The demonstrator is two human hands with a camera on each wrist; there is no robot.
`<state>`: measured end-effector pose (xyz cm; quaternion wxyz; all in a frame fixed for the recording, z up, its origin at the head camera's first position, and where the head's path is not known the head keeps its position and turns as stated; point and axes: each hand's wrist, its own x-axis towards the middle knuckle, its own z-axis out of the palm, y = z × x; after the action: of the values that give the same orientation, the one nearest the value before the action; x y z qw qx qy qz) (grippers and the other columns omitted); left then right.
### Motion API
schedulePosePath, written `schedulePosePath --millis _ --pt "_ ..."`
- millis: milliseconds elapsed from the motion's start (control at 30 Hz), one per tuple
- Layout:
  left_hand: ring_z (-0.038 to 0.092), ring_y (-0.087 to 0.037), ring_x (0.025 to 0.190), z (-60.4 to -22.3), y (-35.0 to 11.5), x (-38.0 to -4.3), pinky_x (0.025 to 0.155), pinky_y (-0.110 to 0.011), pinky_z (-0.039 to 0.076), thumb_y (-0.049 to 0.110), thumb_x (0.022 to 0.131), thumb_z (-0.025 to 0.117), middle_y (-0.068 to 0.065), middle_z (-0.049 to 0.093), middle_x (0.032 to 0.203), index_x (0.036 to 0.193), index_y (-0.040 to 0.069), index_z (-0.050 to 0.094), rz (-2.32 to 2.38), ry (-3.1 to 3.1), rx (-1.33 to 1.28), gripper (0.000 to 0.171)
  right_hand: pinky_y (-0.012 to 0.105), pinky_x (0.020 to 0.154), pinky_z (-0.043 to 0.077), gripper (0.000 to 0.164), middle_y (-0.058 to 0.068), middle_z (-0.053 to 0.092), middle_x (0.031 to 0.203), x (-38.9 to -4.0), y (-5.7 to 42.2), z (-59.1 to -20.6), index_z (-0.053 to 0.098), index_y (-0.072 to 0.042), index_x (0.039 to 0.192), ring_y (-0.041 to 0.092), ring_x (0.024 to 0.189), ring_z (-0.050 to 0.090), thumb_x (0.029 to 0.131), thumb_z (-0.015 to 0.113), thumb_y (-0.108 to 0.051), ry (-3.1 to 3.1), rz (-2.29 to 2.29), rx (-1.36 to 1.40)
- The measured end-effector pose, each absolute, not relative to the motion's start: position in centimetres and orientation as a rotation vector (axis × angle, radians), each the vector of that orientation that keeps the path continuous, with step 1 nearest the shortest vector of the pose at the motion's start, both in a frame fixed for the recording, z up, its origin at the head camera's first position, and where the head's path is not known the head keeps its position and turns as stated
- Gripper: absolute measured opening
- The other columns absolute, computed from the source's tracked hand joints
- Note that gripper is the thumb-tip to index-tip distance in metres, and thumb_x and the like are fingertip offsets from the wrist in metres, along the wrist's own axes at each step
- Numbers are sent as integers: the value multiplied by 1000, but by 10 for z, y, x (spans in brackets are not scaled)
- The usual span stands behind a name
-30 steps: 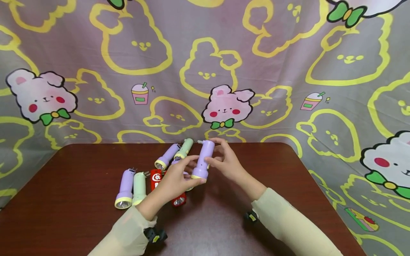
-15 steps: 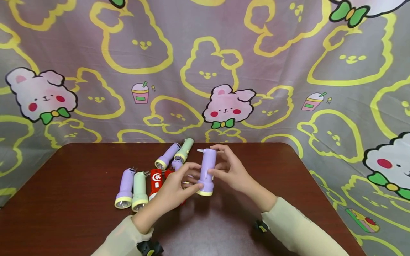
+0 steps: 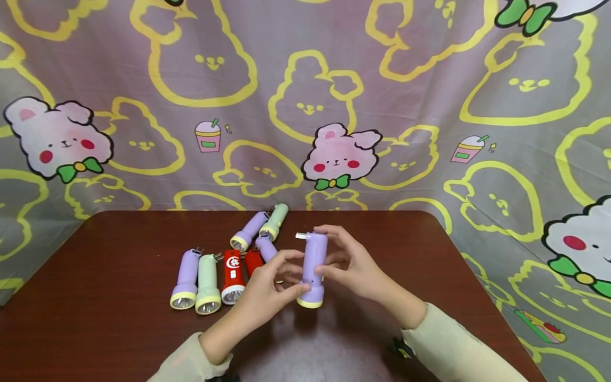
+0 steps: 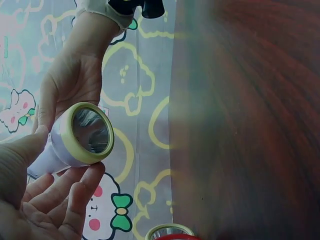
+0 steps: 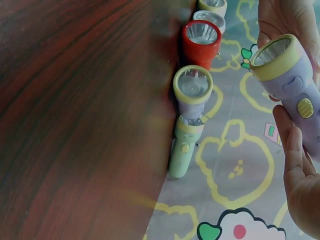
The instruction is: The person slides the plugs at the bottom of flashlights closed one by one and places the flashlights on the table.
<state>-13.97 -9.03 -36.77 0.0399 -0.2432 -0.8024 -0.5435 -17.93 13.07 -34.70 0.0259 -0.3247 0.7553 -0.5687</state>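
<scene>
Left hand (image 3: 267, 292) and right hand (image 3: 358, 268) pinch a purple flashlight (image 3: 313, 268) above a table (image 3: 119, 254)

The left thumb presses by the flashlight's flared lower end, with the fingers curved across a wide gap from it; the left wrist view shows them slightly apart, their tips against the head. The right thumb lies along the barrel, the index finger reaching the top end and the others bent behind.

The flashlight stands almost upright, just in front of the person's palms, its lens downward. Its barrel is a smooth, matte, plastic-looking cylinder, flaring into a pale yellow rim (image 4: 68, 135) around a shiny reflector (image 4: 92, 131). An oval, ridged yellow switch (image 5: 305, 108) sits on its side, and a plug (image 3: 301, 236) juts sideways from the top.

Left of it, more flashlights lie on the reddish-brown, wood-grained table: a pale green flashlight (image 3: 208, 284) between another purple one (image 3: 188, 278) and a glossy red flashlight (image 3: 232, 276). Behind hangs a softly creased curtain (image 3: 420, 101) with yellow outlines.
</scene>
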Motion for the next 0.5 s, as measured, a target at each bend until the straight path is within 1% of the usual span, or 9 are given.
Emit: schedulePosePath --millis 200,333,400,500 --pt "72 -11 81 -367 -89 -135 64 -27 56 17 84 80 -7 76 98 126 13 54 -1656 -2457 -763 49 34 74 61 70 14 53 131 -173 133 -346 44 -16 144 19 80 70 84 77 -3 2340 -1702 -1043" --pt "71 -8 79 -367 -89 -131 61 -25 55 19 84 80 -6 76 96 125 13 54 -1656 -2469 -756 49 35 74 60 69 11 54 131 -170 134 -346 44 -15 144 17 79 69 84 77 -4 2318 -1675 -1058" --pt "71 -7 78 -367 -89 -129 61 -25 55 20 84 80 -6 76 96 125 13 54 -1652 -2475 -757 50 36 75 60 69 12 55 129 -169 134 -346 45 -14 144 17 80 69 85 77 -4 2290 -1672 -1075" --pt "70 -7 79 -368 -88 -125 60 -24 54 21 84 80 -5 76 95 125 14 53 -1653 -2471 -773 50 36 77 60 67 14 56 127 -168 134 -345 44 -12 144 17 86 70 86 76 -5 2246 -1670 -1117"
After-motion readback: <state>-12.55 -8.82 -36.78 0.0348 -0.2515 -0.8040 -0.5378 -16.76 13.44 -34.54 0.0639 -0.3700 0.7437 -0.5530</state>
